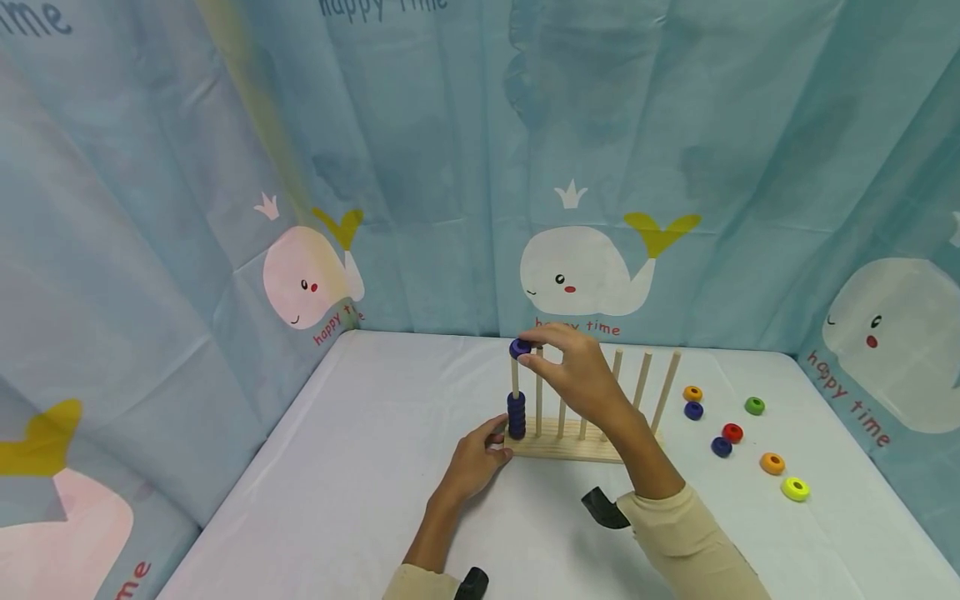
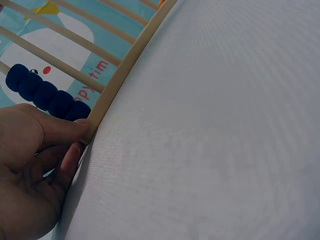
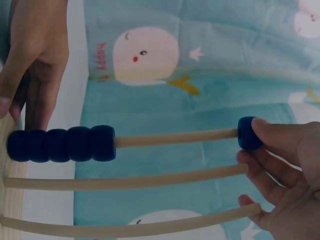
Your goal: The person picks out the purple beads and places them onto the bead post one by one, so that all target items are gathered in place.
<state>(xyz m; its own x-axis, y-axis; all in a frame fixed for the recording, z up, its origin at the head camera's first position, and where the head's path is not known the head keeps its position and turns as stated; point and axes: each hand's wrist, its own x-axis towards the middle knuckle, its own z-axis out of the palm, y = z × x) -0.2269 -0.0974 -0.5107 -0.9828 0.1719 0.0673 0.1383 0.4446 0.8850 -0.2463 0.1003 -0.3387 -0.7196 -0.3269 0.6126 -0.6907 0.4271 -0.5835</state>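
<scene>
While your left grip (image 1: 472, 458) pinches base (image 1: 566, 450), right grip (image 1: 573, 373) pinches blue bead (image 3: 247, 136) at peg (image 3: 175, 137) tip. Looks like putting-on step; next likely needs straight slide down.

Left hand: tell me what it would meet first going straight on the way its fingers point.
Likely the blue stack on the end peg, just past where the left hand holds the base; whether fingers touch it now is unclear.

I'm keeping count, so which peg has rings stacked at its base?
In the head view, the leftmost peg, nearest the left hand: five dark blue rings sit at its base, while the other pegs show none there.
</scene>
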